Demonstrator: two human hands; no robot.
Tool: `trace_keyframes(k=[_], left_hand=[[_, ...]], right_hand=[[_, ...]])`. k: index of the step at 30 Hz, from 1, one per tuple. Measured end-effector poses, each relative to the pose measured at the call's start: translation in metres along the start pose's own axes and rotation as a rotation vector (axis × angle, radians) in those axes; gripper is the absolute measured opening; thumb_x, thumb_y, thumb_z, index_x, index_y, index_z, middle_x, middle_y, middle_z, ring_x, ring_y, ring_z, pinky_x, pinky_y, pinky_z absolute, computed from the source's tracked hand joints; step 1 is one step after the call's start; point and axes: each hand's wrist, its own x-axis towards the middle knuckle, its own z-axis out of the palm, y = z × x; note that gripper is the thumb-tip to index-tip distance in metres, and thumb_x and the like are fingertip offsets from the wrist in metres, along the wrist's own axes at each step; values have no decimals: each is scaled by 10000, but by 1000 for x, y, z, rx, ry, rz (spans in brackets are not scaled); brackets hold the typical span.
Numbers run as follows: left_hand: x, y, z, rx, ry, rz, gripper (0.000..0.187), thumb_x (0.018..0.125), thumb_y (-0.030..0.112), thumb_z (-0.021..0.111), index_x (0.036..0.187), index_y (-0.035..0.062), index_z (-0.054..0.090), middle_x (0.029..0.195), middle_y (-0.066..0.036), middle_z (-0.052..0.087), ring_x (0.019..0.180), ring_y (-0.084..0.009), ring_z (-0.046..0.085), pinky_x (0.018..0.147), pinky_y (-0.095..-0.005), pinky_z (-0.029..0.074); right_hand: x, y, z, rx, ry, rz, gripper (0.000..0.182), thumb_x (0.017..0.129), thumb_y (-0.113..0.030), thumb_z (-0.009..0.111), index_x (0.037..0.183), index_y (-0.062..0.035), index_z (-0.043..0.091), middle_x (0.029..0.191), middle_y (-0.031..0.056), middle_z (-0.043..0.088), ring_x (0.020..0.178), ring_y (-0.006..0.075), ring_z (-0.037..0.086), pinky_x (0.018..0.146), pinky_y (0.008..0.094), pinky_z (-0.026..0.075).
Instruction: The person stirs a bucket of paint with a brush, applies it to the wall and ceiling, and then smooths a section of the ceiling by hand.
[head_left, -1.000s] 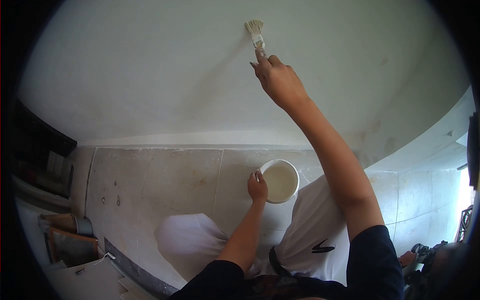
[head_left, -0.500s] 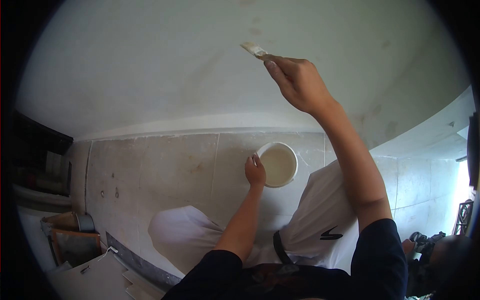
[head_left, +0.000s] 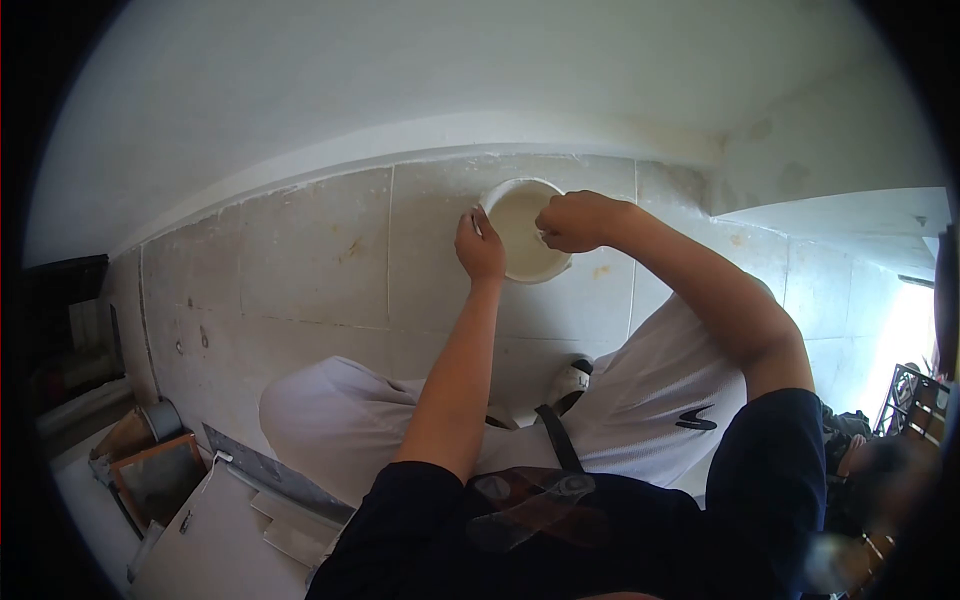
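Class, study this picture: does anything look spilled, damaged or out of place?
Brownish blotches mark the pale floor tiles left of the bucket, and a darker patch shows on the wall at right. Both interrupt otherwise pale surfaces. Whether they are old stains or spills, I cannot tell.
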Motion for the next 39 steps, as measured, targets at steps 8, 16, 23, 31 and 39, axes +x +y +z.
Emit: trace_keyframes(k=[8,16,23,31,39], left_hand=[[-1,-4,9,-29,88,41,329,1063,228,513,1019,-60,666,945,-258,709,869,-415,692,773,-448,524],[-2,1,8,23,105,18,333,1051,241,527,1035,-56,677,973,-260,714,907,-423,693,801,-467,530],[-3,9,4,48,86,-20,337,1054,245,518,1093,-45,687,1007,-249,715,938,-413,693,835,-459,536],[-4,8,4,36,95,-16,291,1033,233,545,1051,-23,683,1021,-197,712,965,-388,668,845,-475,528],[-3,5,7,28,113,-41,320,1030,256,555,1059,-34,689,1022,-209,717,957,-395,676,844,-474,528]], right_hand=[[30,19,64,139,127,-30,190,914,-168,635,913,0,725,908,224,717,864,414,711,779,508,575],[53,32,86,65,182,-40,161,899,-109,633,953,17,717,909,239,713,862,415,714,770,501,580],[71,46,97,-36,126,-77,140,863,-67,629,934,6,726,915,221,721,855,403,717,761,491,582],[71,37,66,-29,170,-110,128,850,-76,618,880,15,703,852,224,711,819,413,706,758,506,571],[78,41,79,-12,170,-261,139,876,-86,634,976,-12,697,862,206,711,816,408,693,742,511,554]])
